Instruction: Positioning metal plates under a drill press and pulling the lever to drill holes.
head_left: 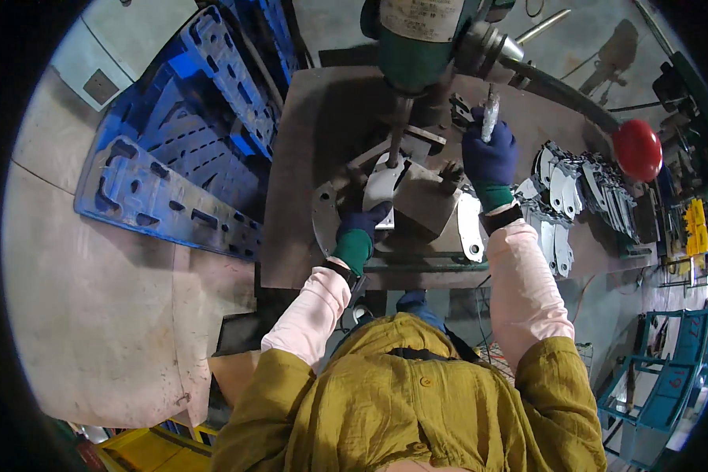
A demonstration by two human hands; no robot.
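Note:
My left hand (360, 226), in a dark blue glove with a green cuff, grips the near end of a curved silver metal plate (381, 187). That plate lies in a metal fixture (428, 197), and the drill bit (400, 132) of a green drill press (417, 47) comes down at its far end. Whether the bit touches it I cannot tell. Fingers wrapped round, my right hand (489, 161) holds a silver-wrapped rod (490, 118) that sticks up from the fist. Its lower end is hidden in the glove. Another silver plate (470, 228) rests just right of the fixture.
Several similar plates (562, 189) lie piled on the right of the brown worktable (307, 110). A lever with a red ball knob (637, 149) reaches over them from the press. Blue plastic pallets (173, 189) stand at left, a blue metal rack (669, 370) at lower right.

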